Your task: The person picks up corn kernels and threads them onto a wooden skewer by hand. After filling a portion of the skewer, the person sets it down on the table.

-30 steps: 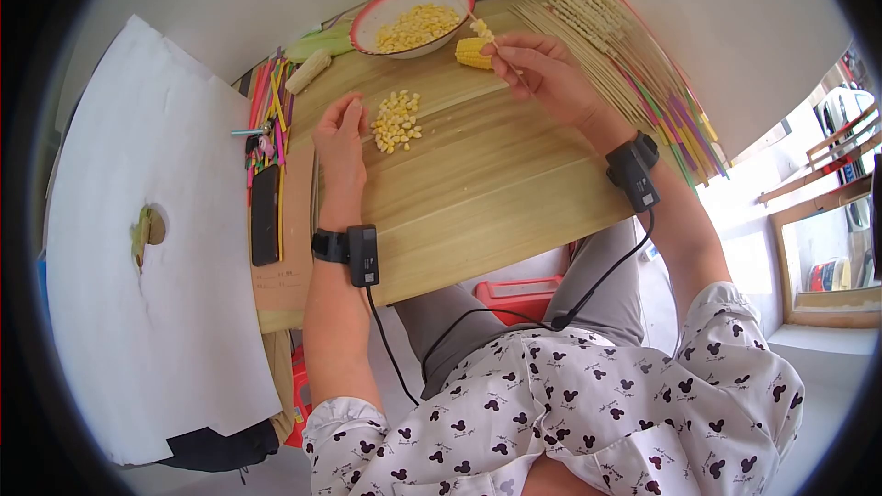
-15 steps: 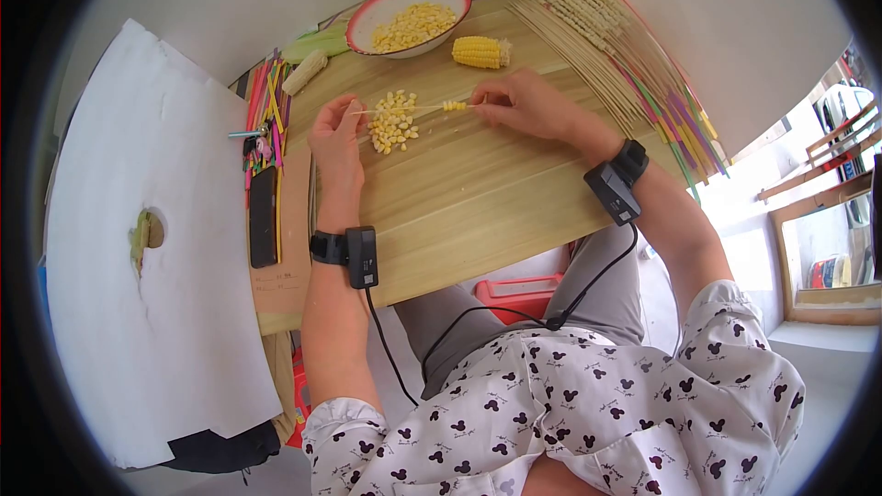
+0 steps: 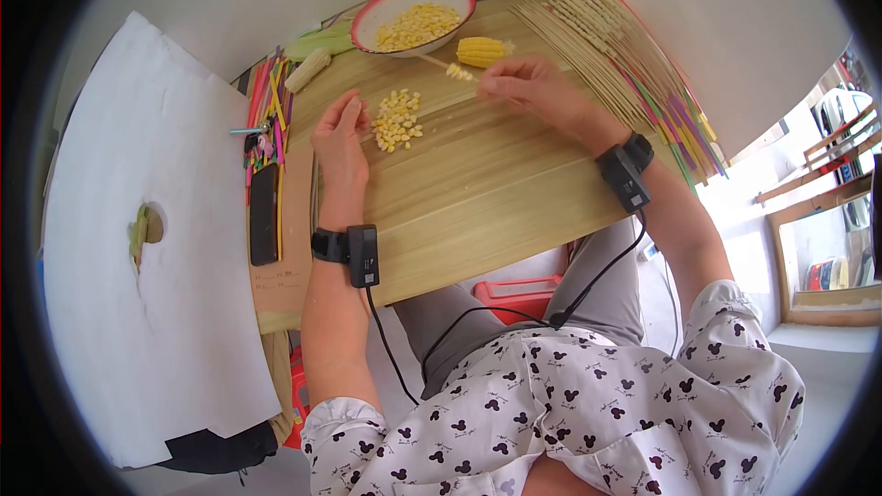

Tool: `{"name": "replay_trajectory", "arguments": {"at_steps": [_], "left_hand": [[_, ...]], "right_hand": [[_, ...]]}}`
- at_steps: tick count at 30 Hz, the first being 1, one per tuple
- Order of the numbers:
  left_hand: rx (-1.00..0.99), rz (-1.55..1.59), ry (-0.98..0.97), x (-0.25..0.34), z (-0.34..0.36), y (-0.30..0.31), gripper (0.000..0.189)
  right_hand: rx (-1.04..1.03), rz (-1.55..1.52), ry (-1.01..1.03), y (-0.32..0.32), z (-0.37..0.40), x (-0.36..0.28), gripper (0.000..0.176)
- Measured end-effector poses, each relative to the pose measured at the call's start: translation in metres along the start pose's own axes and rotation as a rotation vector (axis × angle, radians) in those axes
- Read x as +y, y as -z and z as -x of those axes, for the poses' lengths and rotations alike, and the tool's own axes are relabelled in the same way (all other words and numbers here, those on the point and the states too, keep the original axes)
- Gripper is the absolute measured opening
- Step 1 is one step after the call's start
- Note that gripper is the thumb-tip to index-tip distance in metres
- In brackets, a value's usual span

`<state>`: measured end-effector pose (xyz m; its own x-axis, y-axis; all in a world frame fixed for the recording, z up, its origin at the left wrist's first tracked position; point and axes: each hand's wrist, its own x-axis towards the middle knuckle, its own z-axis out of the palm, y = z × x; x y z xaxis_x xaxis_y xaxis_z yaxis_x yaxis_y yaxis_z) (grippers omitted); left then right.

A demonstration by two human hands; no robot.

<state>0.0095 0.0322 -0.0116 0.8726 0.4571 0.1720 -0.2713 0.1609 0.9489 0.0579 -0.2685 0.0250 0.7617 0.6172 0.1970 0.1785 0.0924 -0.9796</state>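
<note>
My right hand (image 3: 537,92) pinches one end of a thin wooden skewer (image 3: 432,61). A few yellow corn kernels (image 3: 458,73) are threaded on it close to my fingers, and its free end points up and left toward the bowl. To the left, my left hand (image 3: 340,140) has thumb and fingers drawn together beside a small pile of loose corn kernels (image 3: 398,119) on the table. Whatever it may hold is too small to make out. A partly stripped corn cob (image 3: 481,51) lies just beyond the skewer.
A red-rimmed bowl (image 3: 362,37) of kernels stands at the back. Left of it are a bare cob (image 3: 308,70) and a husk (image 3: 323,41). Many skewers (image 3: 577,60) line the right side, some loaded. Coloured sticks (image 3: 266,96) and a black phone (image 3: 265,214) lie left.
My right hand has swung the skewer's free end away from my left hand, up toward the bowl. My left hand has stayed near the kernel pile, no longer at the skewer.
</note>
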Motion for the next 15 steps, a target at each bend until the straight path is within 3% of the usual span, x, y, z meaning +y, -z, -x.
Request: {"name": "replay_trajectory", "arguments": {"at_steps": [1, 2, 4, 7, 11, 13, 15], "left_hand": [[0.006, 0.021, 0.018, 0.000, 0.001, -0.001, 0.022], [0.008, 0.022, 0.017, -0.001, 0.001, 0.000, 0.022], [-0.022, 0.036, 0.037, -0.002, 0.000, 0.000, 0.022], [-0.028, 0.048, 0.053, 0.000, 0.002, -0.002, 0.022], [-0.013, 0.107, 0.087, 0.003, 0.002, -0.002, 0.024], [0.010, 0.226, 0.125, 0.007, 0.003, -0.002, 0.026], [0.008, 0.262, 0.141, 0.009, 0.001, 0.001, 0.027]], "right_hand": [[0.035, -0.199, -0.070, 0.001, 0.002, -0.003, 0.015], [0.033, -0.198, -0.071, 0.002, 0.002, -0.003, 0.015], [0.105, -0.503, 0.044, 0.006, -0.001, -0.001, 0.013], [0.174, -0.540, 0.015, 0.009, -0.003, 0.001, 0.013], [0.002, -0.317, -0.082, 0.006, -0.003, 0.001, 0.013], [-0.137, -0.022, -0.139, -0.005, 0.000, -0.008, 0.014], [-0.186, 0.006, -0.154, -0.008, 0.000, -0.007, 0.015]]}}
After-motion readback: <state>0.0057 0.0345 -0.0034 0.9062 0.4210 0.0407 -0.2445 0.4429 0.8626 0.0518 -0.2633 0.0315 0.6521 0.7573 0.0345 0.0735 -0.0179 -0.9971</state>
